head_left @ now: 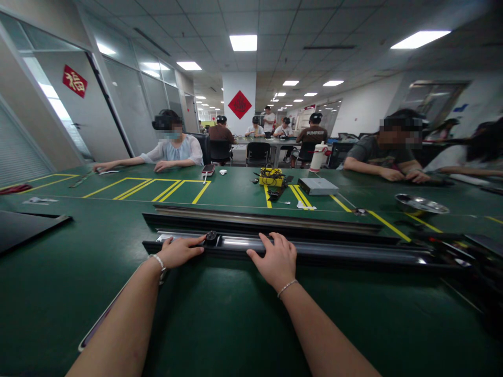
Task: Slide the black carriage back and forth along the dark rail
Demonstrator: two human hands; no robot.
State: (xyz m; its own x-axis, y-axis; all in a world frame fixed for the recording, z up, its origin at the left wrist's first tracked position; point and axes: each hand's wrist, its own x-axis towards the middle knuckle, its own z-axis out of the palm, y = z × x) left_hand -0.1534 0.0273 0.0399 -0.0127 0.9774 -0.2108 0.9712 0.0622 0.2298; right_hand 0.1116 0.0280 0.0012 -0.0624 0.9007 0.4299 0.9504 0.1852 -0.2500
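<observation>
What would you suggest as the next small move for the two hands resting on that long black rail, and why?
Probably slide the left hand a little to the right so its fingertips close on the small black slider sitting in the rail. The fingers already almost touch it, while the right hand lies flat on the rail's near edge and seems placed to steady it.

Both bare forearms reach forward from the near edge of the desk, converging slightly. The left hand (pixel 178 252) lies palm down, fingers stretched toward the right, a beaded bracelet at its wrist. The right hand (pixel 276 259) rests palm down, fingers spread and slightly curled, a thin bracelet on its wrist.
</observation>
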